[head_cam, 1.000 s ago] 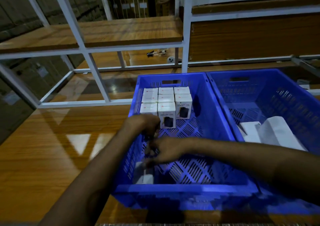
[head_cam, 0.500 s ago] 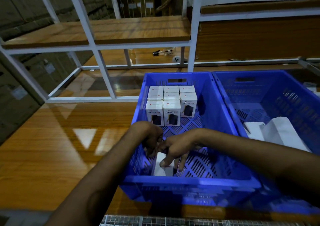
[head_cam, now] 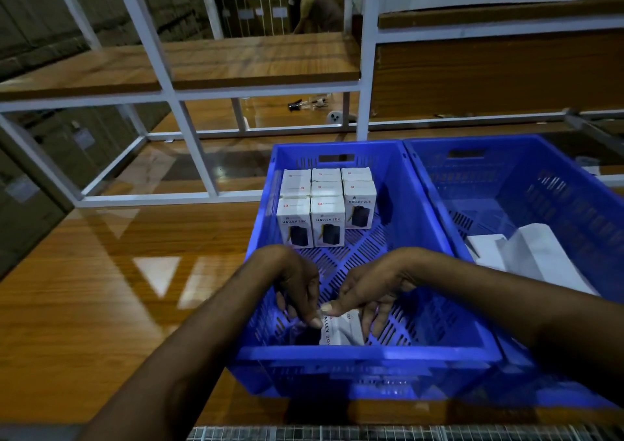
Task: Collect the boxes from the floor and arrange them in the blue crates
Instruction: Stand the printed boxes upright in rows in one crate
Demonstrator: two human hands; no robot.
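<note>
Two blue crates stand side by side on a wooden table. In the left crate (head_cam: pixel 418 238) several white boxes (head_cam: pixel 327 204) stand upright in rows against the far wall. Both my hands reach into its near left corner. My left hand (head_cam: pixel 299 288) and my right hand (head_cam: pixel 366 292) pinch a white box (head_cam: pixel 341 332) that lies tilted on the crate floor, its dark printed side half hidden under my left fingers. The right crate (head_cam: pixel 540 177) holds white packaging (head_cam: pixel 526 254).
A white metal shelf frame (head_cam: pixel 189 143) with wooden boards rises behind the crates. Small tools (head_cam: pixel 307 102) lie on a lower board. A person (head_cam: pixel 317 8) bends over far at the back. A metal grating (head_cam: pixel 371 434) runs along the table's near edge.
The view has shifted left and closer. My hands have turned the white box in the crate's near corner, so its printed face now shows; both hands now pinch it from above.
</note>
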